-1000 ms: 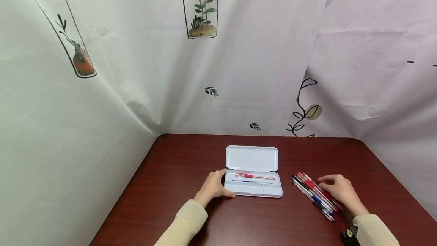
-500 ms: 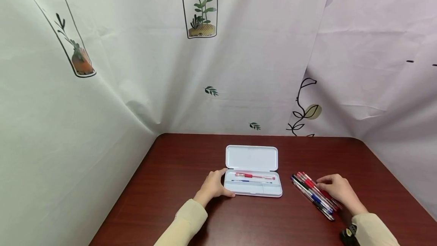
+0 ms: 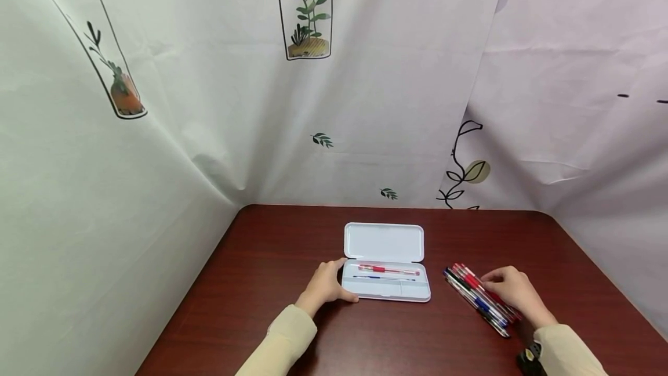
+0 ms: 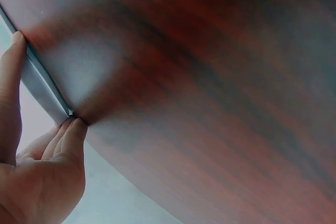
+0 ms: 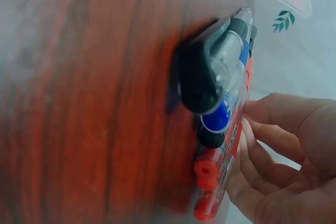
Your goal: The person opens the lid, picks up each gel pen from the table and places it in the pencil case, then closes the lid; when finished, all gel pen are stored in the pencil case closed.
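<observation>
An open white pencil case [image 3: 387, 296] lies mid-table with a red pen [image 3: 388, 270] and a thin blue pen [image 3: 385, 277] inside. My left hand [image 3: 334, 280] grips the case's left end; in the left wrist view the thumb and fingers of this hand [image 4: 44, 124] clamp the case edge [image 4: 44, 85]. To the right lies a bundle of red, blue and black pens [image 3: 472, 296]. My right hand [image 3: 490, 282] rests on its right side. In the right wrist view this hand [image 5: 249, 140] has its fingers and thumb closed against a red pen [image 5: 215, 195] beside the other pens [image 5: 218, 87].
The dark wood table [image 3: 292, 248] is walled by printed cloth [image 3: 313, 103] at the back and on both sides. The case lid [image 3: 384, 242] lies flat behind the tray. A dark watch [image 3: 528, 358] sits at my right wrist.
My right hand has crept slightly left along the pens. The left hand and the case have stayed put.
</observation>
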The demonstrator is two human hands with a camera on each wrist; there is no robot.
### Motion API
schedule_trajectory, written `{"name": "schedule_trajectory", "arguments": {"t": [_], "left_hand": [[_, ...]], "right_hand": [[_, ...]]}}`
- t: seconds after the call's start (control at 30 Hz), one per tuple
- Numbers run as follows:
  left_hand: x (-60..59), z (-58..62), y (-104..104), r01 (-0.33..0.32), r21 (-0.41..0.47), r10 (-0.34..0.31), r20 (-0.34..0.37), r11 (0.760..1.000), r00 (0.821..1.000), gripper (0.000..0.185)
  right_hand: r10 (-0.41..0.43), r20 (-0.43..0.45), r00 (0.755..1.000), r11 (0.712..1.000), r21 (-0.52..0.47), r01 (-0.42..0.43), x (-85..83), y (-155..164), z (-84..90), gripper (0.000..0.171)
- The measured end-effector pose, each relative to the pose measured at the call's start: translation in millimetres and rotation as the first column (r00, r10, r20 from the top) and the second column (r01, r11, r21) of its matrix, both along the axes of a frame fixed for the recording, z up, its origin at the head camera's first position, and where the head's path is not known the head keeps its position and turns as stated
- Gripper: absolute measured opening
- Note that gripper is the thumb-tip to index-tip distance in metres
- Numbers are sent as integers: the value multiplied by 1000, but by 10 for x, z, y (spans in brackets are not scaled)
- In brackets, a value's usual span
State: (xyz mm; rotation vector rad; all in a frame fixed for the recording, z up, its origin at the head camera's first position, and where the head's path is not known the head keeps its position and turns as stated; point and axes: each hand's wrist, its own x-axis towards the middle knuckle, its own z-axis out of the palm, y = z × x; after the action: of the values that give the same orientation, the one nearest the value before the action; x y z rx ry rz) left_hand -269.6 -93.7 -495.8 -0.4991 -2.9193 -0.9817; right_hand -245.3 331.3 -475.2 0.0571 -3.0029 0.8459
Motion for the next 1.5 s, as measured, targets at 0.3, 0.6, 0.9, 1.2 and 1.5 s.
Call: {"name": "schedule_trajectory", "arguments": {"t": [0.3,0.6,0.9,1.2,1.5], "left_hand": [[8,-1,0,3,-5,-3,2,1000,1000,89],[16,4,-5,3,-1,-3,4,1000,1000,88],[36,24,9,2,-17,-2,-17,1000,1000,90],[44,27,25,7,-24,-7,-18,1000,1000,88],[54,43,18,7,-17,-7,-20,1000,1000,85]], "right_hand": [[-29,26,999,999,-32,29,9,-16,52,16],[-4,-56,998,999,-49,1,13,-32,131,14],[42,-101,994,995,-85,-51,-46,-191,204,15],[69,-85,994,988,-133,-80,-104,-494,231,12],[107,-98,989,984,-134,-119,-182,-732,219,7]]}}
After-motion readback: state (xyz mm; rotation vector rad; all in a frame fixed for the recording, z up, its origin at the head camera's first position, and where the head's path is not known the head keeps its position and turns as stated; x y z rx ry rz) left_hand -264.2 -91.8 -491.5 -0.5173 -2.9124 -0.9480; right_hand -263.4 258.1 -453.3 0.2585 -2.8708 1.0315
